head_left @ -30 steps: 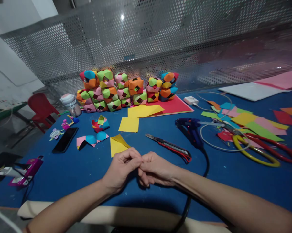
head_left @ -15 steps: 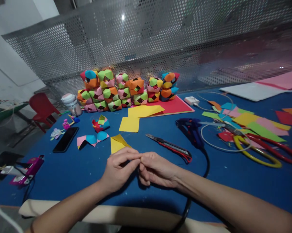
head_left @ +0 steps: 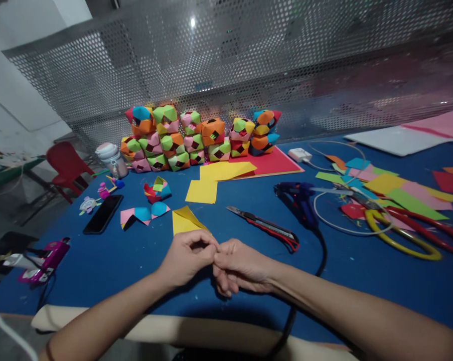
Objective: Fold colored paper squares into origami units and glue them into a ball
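My left hand (head_left: 188,257) and my right hand (head_left: 241,265) meet above the front of the table, thumbs and fingertips pinched together. Whatever is between them is hidden by the fingers. Just beyond my left hand a folded yellow paper (head_left: 184,220) lies partly covered by the knuckles; I cannot tell whether the fingers touch it. A yellow paper square (head_left: 201,192) lies farther back. Right of it is a red and black utility knife (head_left: 264,228) with its blade out. To the left sit a pink and blue folded paper strip (head_left: 141,215) and a partly assembled paper piece (head_left: 157,190).
Stacked paper cubes (head_left: 173,145) line the back by a perforated metal screen (head_left: 211,65). A blue glue gun (head_left: 305,203), its cord, large scissors (head_left: 403,235) and paper scraps (head_left: 395,188) lie right. A phone (head_left: 103,214) and a purple power strip (head_left: 49,260) lie left.
My left fingers have curled more, with the index finger arched and the thumb tip against my right hand. Both hands stay in about the same place; the view has shifted slightly.
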A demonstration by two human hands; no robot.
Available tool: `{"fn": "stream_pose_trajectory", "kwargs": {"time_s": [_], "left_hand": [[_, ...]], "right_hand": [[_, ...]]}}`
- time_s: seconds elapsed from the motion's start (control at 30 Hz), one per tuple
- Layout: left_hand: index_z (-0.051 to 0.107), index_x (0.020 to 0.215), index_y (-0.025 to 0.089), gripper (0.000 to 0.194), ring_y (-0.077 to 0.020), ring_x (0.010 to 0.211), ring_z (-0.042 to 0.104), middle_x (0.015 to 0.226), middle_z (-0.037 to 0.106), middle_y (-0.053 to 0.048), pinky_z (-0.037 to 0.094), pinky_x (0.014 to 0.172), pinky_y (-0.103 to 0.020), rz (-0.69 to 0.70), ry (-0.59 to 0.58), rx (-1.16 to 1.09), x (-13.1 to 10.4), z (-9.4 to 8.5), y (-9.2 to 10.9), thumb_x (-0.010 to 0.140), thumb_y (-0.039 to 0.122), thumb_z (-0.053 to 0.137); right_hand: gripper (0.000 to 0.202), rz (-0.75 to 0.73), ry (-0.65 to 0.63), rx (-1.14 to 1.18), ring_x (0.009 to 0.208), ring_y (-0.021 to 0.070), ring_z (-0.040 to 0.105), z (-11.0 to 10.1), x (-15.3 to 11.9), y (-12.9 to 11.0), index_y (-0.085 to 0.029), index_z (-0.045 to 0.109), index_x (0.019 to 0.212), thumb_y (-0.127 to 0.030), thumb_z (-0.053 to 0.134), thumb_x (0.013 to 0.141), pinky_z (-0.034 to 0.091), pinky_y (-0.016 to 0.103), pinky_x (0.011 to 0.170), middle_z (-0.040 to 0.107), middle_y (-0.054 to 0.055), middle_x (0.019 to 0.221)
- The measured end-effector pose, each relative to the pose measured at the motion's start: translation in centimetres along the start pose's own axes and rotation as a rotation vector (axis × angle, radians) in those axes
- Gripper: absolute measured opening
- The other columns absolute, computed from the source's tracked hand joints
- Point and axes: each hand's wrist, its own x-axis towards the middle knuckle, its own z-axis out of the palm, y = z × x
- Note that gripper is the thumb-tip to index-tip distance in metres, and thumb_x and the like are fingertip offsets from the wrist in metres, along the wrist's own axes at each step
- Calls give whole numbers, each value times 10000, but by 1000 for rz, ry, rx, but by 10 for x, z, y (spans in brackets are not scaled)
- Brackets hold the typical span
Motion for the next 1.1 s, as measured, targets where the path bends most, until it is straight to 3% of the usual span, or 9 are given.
{"fn": "stream_pose_trajectory", "kwargs": {"time_s": [0.07, 0.17, 0.3, 0.47, 0.63, 0.73, 0.93, 1.1], "left_hand": [[664, 684, 133, 97, -103, 568, 554, 653, 624, -26, 462, 556, -223, -120, -51, -137, 2, -2, -2, 737, 202, 620], [681, 744, 134, 98, -104, 603, 570, 753, 648, -43, 477, 583, -229, -101, 33, -218, 2, -3, -4, 740, 226, 647], [695, 747, 146, 72, -147, 767, 617, 799, 663, -56, 491, 719, -263, 95, 179, 13, -2, -1, 3, 763, 170, 629], [685, 890, 150, 131, -133, 766, 604, 818, 643, -57, 499, 684, -251, 369, 166, 307, -6, 0, 1, 784, 130, 611], [631, 968, 138, 191, -141, 821, 573, 878, 606, -84, 499, 726, -266, 574, 147, 540, -6, 2, -13, 831, 75, 515], [607, 904, 130, 154, -145, 805, 546, 844, 584, -78, 477, 728, -278, 536, 143, 571, -5, 2, -14, 854, 85, 469], [593, 799, 140, 132, -123, 765, 561, 805, 598, -40, 455, 712, -247, 161, 8, 327, 3, -10, 1, 874, 182, 493], [653, 915, 135, 138, -135, 818, 585, 869, 618, -61, 466, 737, -257, 152, -134, 193, 4, -16, 8, 850, 196, 548]], "right_hand": [[351, 22, -1, 32, 372, 117, 587, 0, 0, -2, -79, 619, 624, -400, 761, 643, 452, 180, 368, 636, 41, 458], [337, -52, 41, 126, 355, 102, 556, 4, 2, -7, -96, 618, 623, -403, 756, 650, 469, 210, 401, 613, 10, 436], [274, -189, 199, 155, 423, 73, 554, 7, 4, -15, -100, 648, 673, -351, 757, 666, 464, 196, 463, 635, 7, 520], [271, -272, 294, 72, 493, 64, 542, 7, 4, -15, -80, 662, 665, -336, 753, 674, 447, 191, 517, 625, 20, 583], [203, -246, 316, 250, 550, 64, 546, 10, 5, -3, -112, 657, 706, -284, 761, 674, 443, 192, 566, 610, -1, 617], [182, -206, 297, 321, 578, 69, 559, 13, 4, 0, -116, 658, 714, -257, 765, 671, 449, 200, 593, 621, 3, 642], [230, -195, 319, 216, 573, 72, 579, 15, 0, -6, -78, 686, 748, -254, 786, 639, 455, 202, 585, 654, 33, 677], [277, -187, 276, 182, 543, 76, 585, 12, 0, -7, -76, 682, 688, -310, 803, 603, 466, 209, 590, 641, 25, 597]]}}
